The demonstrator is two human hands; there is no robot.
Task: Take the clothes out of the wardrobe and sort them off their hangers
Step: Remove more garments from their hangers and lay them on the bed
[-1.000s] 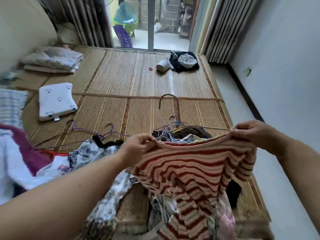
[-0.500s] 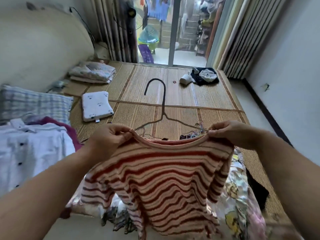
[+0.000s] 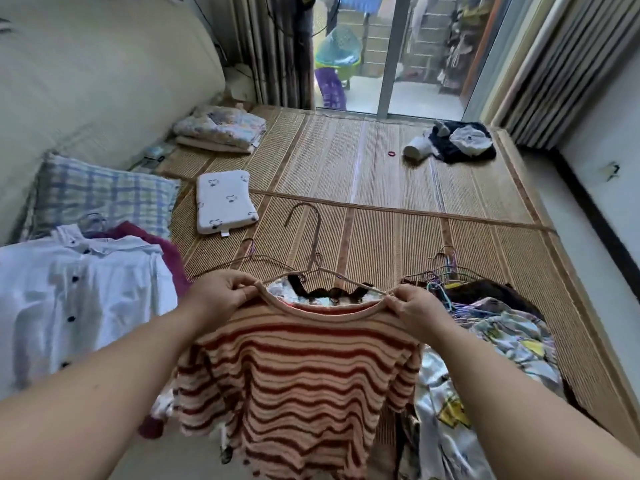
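Observation:
A red-and-cream striped top [image 3: 298, 379] hangs in front of me on a thin wire hanger [image 3: 313, 237] whose hook stands up above the neckline. My left hand [image 3: 221, 296] pinches the left shoulder of the top together with the hanger arm. My right hand [image 3: 412, 306] pinches the right shoulder the same way. Behind and to the right of the top lies a heap of printed clothes [image 3: 485, 368], with a bunch of empty hangers [image 3: 446, 271] on it. A white buttoned shirt [image 3: 76, 299] over a maroon garment [image 3: 173, 258] lies at the left.
All this is on a woven straw mat [image 3: 381, 161]. A small white pillow [image 3: 223, 200], a checked pillow [image 3: 97, 194] and folded bedding [image 3: 221, 129] sit at the left. A dark clothes pile [image 3: 460, 142] lies far right, by the glass door. Bare floor runs along the right wall.
My hands have come closer together at the top's shoulders, and the hanger's arms now show above the neckline. The view has tilted up and to the left over the second.

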